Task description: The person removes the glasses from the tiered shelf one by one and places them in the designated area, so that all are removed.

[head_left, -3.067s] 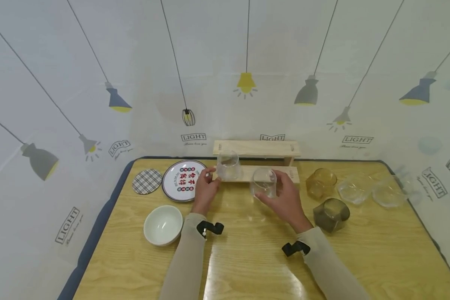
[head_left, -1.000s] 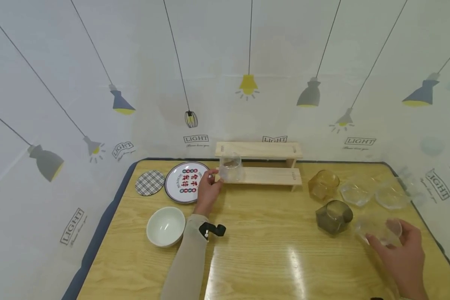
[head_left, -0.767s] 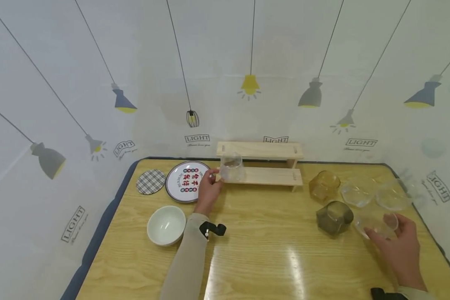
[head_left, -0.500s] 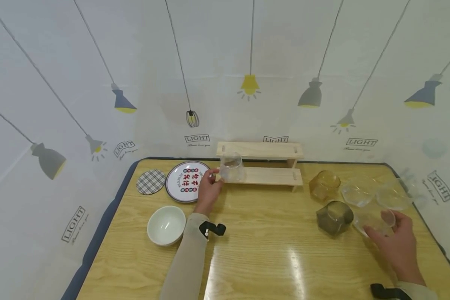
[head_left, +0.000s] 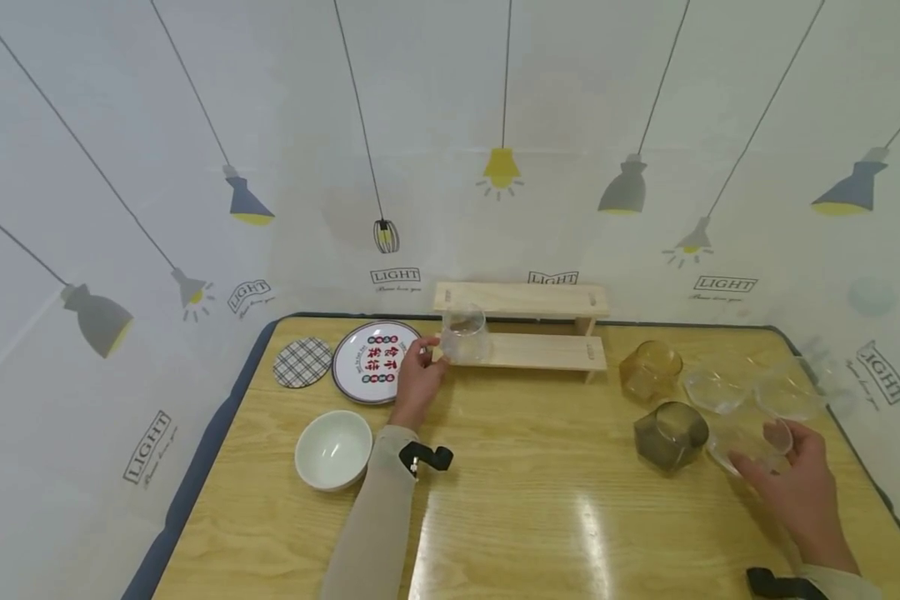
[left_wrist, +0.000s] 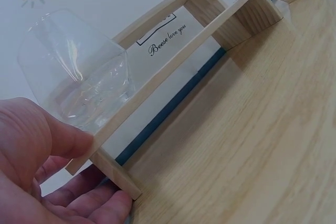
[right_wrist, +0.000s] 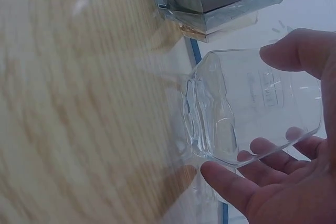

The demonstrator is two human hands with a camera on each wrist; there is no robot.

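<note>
In the head view my left hand [head_left: 418,383] grips the left end of a two-tier wooden shelf [head_left: 547,352], thumb on the lower board's edge and fingers around the leg. A clear glass [head_left: 465,337] stands on that lower board, just beside the thumb. Far to the right, my right hand [head_left: 802,483] holds another clear glass [head_left: 742,450] between thumb and fingers. The right wrist view shows this faceted glass [right_wrist: 247,108] upright with its thick base at the tabletop; contact is hard to tell. Next to it stands a smoky grey glass [head_left: 669,437].
Behind the right hand stand an amber glass [head_left: 648,371] and two clear glasses, one faceted glass [head_left: 716,390] and another clear glass [head_left: 787,392]. On the left are a white bowl [head_left: 333,450], a printed plate [head_left: 371,379] and a checked coaster [head_left: 302,362]. A wall borders the table's back.
My right hand has carried a clear glass from in front of the shelf to the table's right side, beside the grey glass. My left hand stays at the shelf.
</note>
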